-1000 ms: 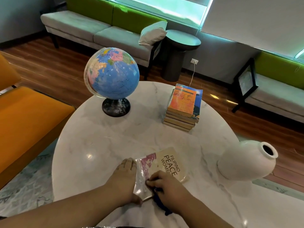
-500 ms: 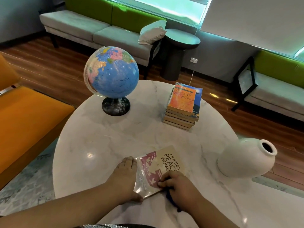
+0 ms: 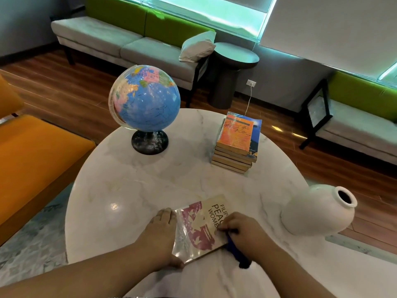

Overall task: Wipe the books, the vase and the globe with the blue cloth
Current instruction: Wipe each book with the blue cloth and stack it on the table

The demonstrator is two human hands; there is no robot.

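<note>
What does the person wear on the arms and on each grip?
Nothing visible. The left forearm and right forearm are bare, with no sleeves in view. The left grip and right grip carry no glove, ring or watch that shows.

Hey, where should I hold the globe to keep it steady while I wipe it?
Grip the globe by its black round base, reaching with the left hand from the near left side. It sits flat and wide on the table, while the smooth ball probably spins in its clear arc. The right hand holds the blue cloth.
</note>
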